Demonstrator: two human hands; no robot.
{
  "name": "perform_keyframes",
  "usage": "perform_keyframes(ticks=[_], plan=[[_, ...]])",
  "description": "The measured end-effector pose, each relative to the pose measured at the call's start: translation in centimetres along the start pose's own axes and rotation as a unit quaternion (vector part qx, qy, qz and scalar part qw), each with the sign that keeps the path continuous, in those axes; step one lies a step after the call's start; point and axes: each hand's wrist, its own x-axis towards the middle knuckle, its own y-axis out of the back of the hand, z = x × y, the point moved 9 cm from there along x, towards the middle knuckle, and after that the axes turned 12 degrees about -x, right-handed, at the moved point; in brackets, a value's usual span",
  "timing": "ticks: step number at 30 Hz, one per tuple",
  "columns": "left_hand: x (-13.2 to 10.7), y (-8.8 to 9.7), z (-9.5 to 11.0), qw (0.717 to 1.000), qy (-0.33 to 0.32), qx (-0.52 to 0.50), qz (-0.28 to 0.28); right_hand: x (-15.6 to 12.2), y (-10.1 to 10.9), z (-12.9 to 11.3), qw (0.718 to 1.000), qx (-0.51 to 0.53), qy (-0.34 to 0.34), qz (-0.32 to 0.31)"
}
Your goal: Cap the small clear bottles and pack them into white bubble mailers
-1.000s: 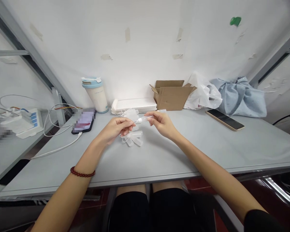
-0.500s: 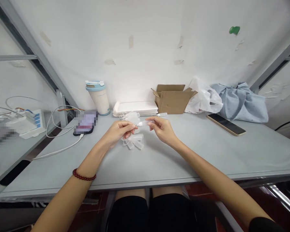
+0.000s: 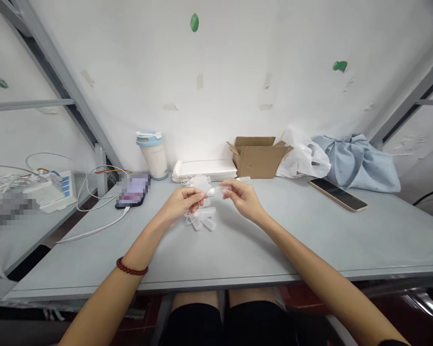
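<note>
Between my two hands is a small translucent squeeze bottle (image 3: 222, 189) with a white tip, lying roughly sideways above the desk. My right hand (image 3: 243, 198) pinches the bottle's body from the right. Just left of the tip, my left hand (image 3: 183, 202) is closed, thumb against fingers; what they pinch is too small to make out. Under and in front of my left hand lie several translucent bottles (image 3: 206, 220) in a loose fan. Beyond my fingers is another group of similar bottles (image 3: 198, 181), and a single bottle (image 3: 243, 179) lies near the cardboard box.
Along the wall stand a tumbler (image 3: 153, 156), a stack of white sheets or envelopes (image 3: 205, 169), an open cardboard box (image 3: 259, 161), a white plastic bag (image 3: 302, 156) and a blue cloth bag (image 3: 359, 163). Phones lie left (image 3: 134, 191) and right (image 3: 337, 194); a charging cable (image 3: 94, 233) crosses the left side.
The camera view has tilted slightly upward, so desk and hands sit lower in the picture. Both hands keep nearly the same pose around the bottle.
</note>
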Motion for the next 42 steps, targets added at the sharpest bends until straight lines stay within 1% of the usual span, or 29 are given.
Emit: perform_keyframes(ticks=[3,5,8,13,17,22,26,29,33,38,42], plan=[[0.0,0.0,0.0,1.000,-0.010,-0.012,-0.002,-0.2,-0.5,0.0,1.000,0.013,-0.007,-0.016],[0.1,0.1,-0.1,1.000,-0.010,-0.020,-0.006,-0.3,-0.9,0.2,0.999,0.028,-0.014,-0.041],[0.1,0.2,-0.2,1.000,-0.007,-0.017,-0.012,-0.5,-1.1,0.2,0.998,0.017,-0.012,-0.055],[0.2,0.8,-0.2,1.000,-0.006,-0.009,0.003,-0.6,-0.9,-0.9,0.998,-0.044,0.045,-0.028],[0.2,0.8,-0.3,1.000,-0.007,0.000,-0.004,-0.7,-1.1,-1.1,0.997,-0.047,0.062,-0.025],[0.0,0.8,-0.3,1.000,0.009,-0.005,-0.007,-0.7,-1.3,-1.1,0.997,-0.033,0.057,-0.027],[0.1,0.9,0.1,1.000,0.013,-0.010,-0.025,-0.5,-1.5,-0.7,0.999,-0.011,0.030,-0.034],[0.1,1.4,0.4,1.000,0.009,-0.005,-0.028,-0.3,-1.5,-0.3,0.999,0.002,0.016,-0.029],[0.1,1.9,0.5,1.000,0.005,0.011,-0.017,-0.3,-1.6,-0.2,0.999,0.006,0.023,-0.025],[0.2,1.5,0.6,0.999,-0.006,0.035,-0.017,-0.6,-1.8,-0.3,0.999,-0.004,0.027,-0.030],[0.2,1.2,0.3,0.999,-0.006,0.044,-0.031,-1.0,-1.9,-0.8,0.998,-0.025,0.054,-0.025]])
